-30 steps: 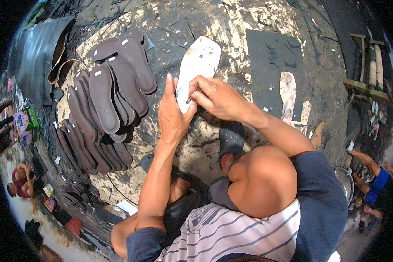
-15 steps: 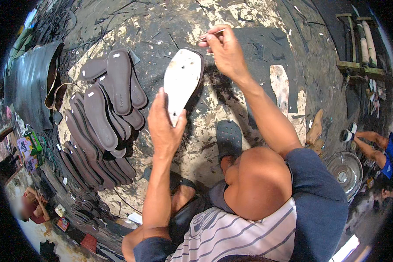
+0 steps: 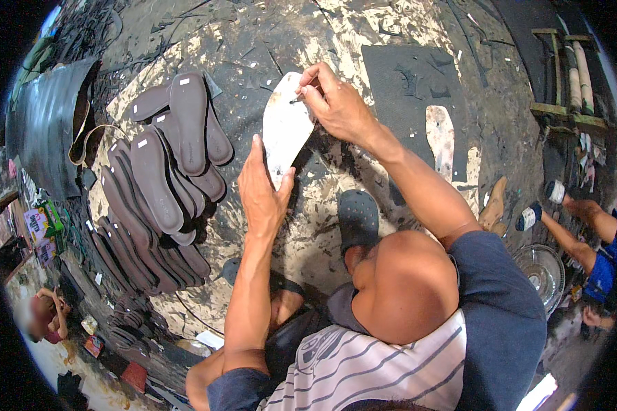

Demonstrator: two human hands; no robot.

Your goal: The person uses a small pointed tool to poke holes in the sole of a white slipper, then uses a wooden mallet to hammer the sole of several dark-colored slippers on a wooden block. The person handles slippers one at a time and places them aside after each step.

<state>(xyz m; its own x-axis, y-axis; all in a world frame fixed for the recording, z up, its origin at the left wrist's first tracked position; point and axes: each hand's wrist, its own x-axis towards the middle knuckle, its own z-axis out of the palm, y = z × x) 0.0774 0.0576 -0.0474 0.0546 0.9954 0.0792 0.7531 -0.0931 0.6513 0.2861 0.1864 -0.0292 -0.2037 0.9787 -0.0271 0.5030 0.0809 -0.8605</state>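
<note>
My left hand grips the heel end of a white, sole-shaped template, thumb on one side and fingers on the other. Dark stains and small holes mark its face. Over its wide toe end, my right hand pinches a thin, pen-like tool, mostly hidden by the fingers. The tool's dark tip meets the template's face near a hole. Left of my hands lies a spread pile of dark brown insoles with small white labels.
Another white sole template lies on a black sheet to the right. A curled dark sheet stands far left. At the right are a round fan guard, a wooden rack and another person's legs. Black scraps litter the floor.
My right hand has moved left and down, bringing the thin tool from beside the template onto its face. My left hand still holds the template, which has shifted slightly.
</note>
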